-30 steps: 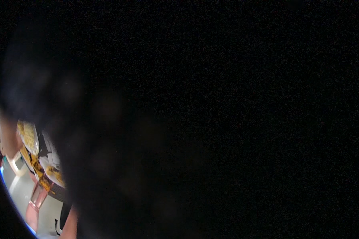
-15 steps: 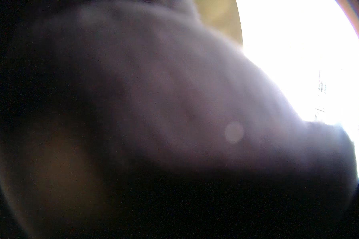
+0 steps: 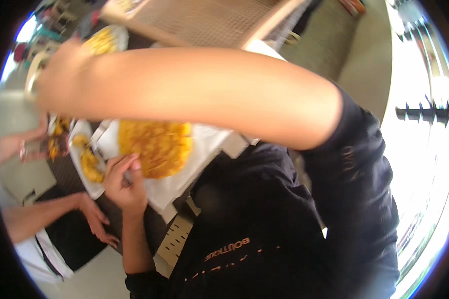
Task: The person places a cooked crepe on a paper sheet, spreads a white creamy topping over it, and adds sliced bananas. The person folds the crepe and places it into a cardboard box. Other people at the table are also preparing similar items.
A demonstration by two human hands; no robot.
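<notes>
Browned pancake-like round lies on white paper. Left hand curls at its edge; blurred right hand hangs near white dish; cannot tell either grip. Tugging could tear the round; view-blocking right forearm risks knocking the dish.

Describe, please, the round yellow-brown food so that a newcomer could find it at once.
Find the dark table left of centre, then the white sheet lying on it. On this sheet sits the round yellow-brown food, its upper part hidden behind the person's right forearm. Unlike the smaller yellow pieces in the white tray to its left, it is one wide, flat disc.
</notes>
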